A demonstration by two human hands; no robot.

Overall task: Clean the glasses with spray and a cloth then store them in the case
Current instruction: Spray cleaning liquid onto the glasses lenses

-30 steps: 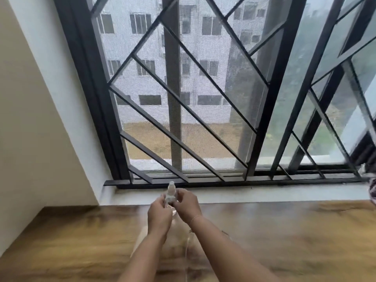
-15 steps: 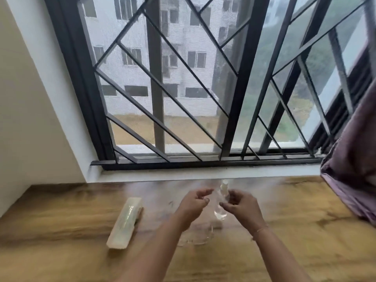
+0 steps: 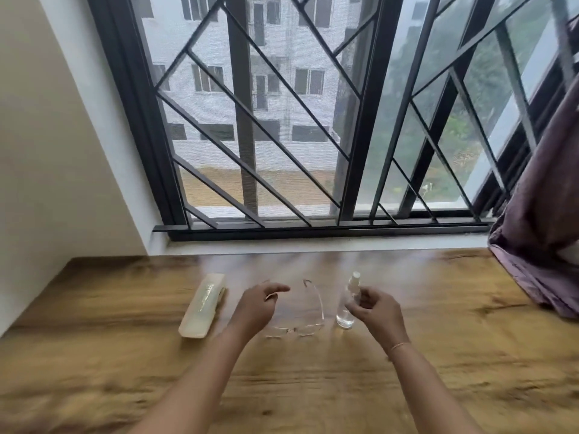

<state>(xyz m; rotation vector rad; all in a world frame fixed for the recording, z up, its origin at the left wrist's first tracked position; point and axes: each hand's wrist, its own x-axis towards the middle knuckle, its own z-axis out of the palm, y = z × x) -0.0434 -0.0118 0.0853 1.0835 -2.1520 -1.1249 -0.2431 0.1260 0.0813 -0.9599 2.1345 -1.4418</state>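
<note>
While the left hand (image 3: 259,306) hovers loosely curled and empty, hiding one arm of the glasses (image 3: 308,329), whether the right hand (image 3: 374,312) grips or merely touches the spray bottle (image 3: 347,308) is unclear.

I find no legible text, label, brand or number: none on the spray bottle (image 3: 345,316), none on the case (image 3: 202,305), none on the building (image 3: 282,51) outside.

Wood-grain table (image 3: 94,355) abutted white sill (image 3: 313,245) at rear. Window w/ black diagonal grille (image 3: 283,98) above. Purple curtain (image 3: 545,214) at R, hem on table. Cream wall (image 3: 47,151) at L.
</note>
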